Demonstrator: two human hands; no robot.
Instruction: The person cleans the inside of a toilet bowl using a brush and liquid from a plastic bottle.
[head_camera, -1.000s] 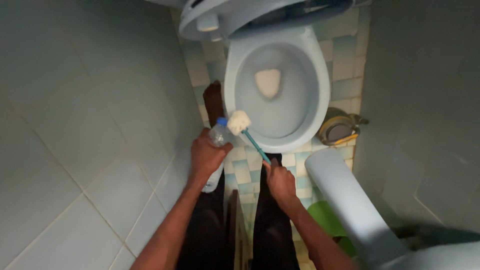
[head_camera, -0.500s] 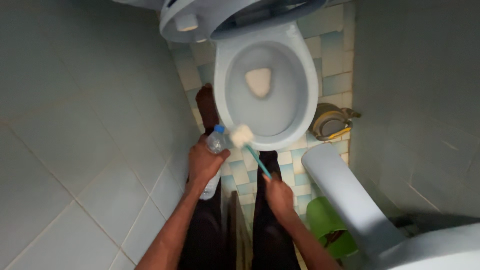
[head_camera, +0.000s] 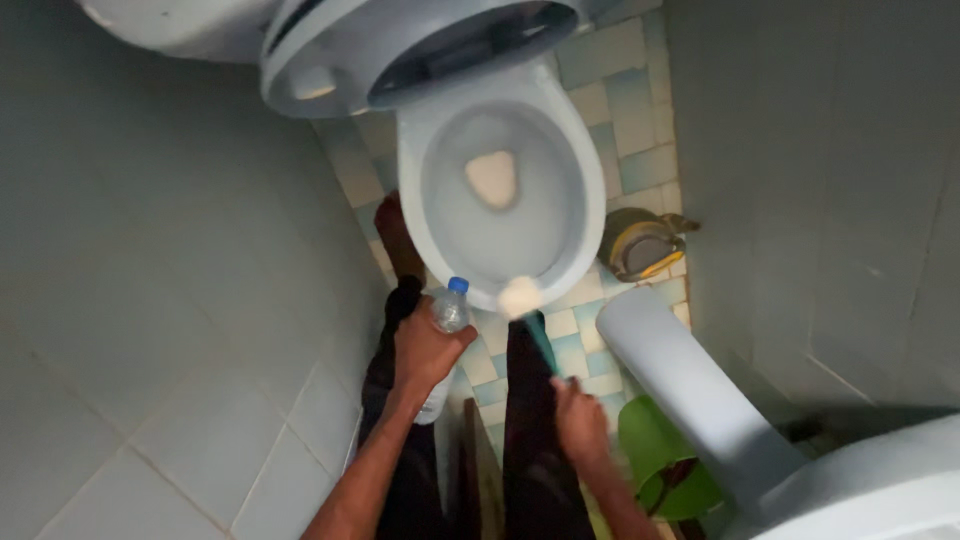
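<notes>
— Where's the brush right now?

— Your toilet brush (head_camera: 523, 300) has its pale head right at the near rim of the toilet bowl (head_camera: 500, 140), touching it or just over it — I can't tell which. The teal handle runs back down to your right hand (head_camera: 580, 420), which is closed around its end.

— And the other hand?

— Your left hand (head_camera: 425, 350) is wrapped around a clear plastic bottle (head_camera: 448, 310) with a blue cap, held upright just left of the brush head, beside the bowl and not over it. The cap looks to be on.

— How far along would you say you are?

— Early, by my reading. The brush is at the edge, not down inside; the water in the bowl looks still, with no foam or liquid on the walls, and the bottle seems unopened. So pouring and scrubbing look to be ahead of you.

— Anything around to mind?

— The seat and lid (head_camera: 420, 45) are up. A round yellowish holder (head_camera: 640, 245) sits on the tiled floor (head_camera: 620, 100) right of the bowl, and a green bucket (head_camera: 665, 460) is near your right foot.
</notes>
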